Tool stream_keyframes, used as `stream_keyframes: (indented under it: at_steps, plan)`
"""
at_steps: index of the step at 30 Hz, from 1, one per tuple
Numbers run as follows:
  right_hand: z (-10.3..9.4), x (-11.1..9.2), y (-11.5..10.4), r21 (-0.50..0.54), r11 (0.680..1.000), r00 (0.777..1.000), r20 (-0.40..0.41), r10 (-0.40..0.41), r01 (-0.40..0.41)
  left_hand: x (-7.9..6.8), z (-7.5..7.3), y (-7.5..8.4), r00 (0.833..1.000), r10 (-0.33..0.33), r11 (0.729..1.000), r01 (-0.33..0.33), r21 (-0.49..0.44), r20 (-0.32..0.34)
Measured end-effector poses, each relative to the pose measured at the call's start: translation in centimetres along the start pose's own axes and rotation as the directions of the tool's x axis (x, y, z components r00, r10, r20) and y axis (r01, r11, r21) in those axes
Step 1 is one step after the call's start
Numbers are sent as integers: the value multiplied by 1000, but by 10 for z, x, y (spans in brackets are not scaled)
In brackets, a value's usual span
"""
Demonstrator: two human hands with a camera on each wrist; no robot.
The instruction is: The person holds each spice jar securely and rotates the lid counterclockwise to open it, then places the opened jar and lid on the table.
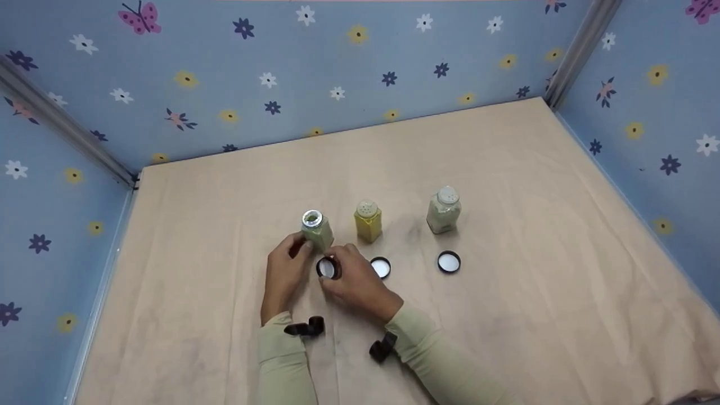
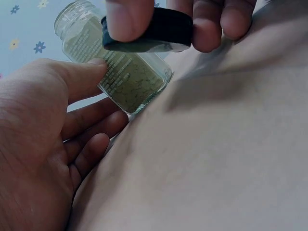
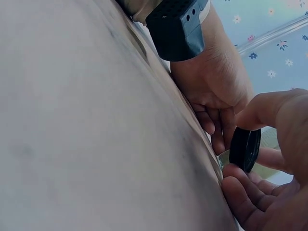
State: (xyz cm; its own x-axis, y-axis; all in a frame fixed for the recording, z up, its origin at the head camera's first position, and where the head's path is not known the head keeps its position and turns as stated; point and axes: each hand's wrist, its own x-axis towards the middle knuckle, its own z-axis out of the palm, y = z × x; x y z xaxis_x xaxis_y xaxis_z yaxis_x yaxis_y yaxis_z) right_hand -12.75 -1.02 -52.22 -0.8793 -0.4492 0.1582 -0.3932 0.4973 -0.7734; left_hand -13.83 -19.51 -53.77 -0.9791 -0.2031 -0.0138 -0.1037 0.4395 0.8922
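In the head view, my left hand (image 1: 286, 273) holds a square glass spice jar (image 1: 320, 235) low on its body, thumb on one side and fingers on the other. Greenish powder fills the lower part of the jar (image 2: 130, 79), as the left wrist view shows. Its neck is uncapped, with a shiny rim round a dark centre. Just in front of it, my right hand (image 1: 357, 275) pinches a black screw lid (image 1: 327, 268) between thumb and fingers. The lid (image 3: 245, 149) is tilted on its side, its white lining partly visible from above.
Right of the held jar stand a spice jar with yellow powder (image 1: 368, 225) and a pale-green one (image 1: 444, 212), both with perforated shaker tops. Two more black lids lie lining up: one (image 1: 381, 268) beside my right hand, another (image 1: 449, 262) farther right. Flowered walls (image 1: 337, 67) border the cloth-covered table (image 1: 534, 225).
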Motion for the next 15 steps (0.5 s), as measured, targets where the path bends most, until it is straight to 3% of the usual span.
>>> stream_keyframes:
  at_steps: [15]
  plan:
    - [1, -1, 0, -65, 998, 999, 44, 13, -10, 0, 0, 0, 1000, -15, 1000, 16, -6, 19]
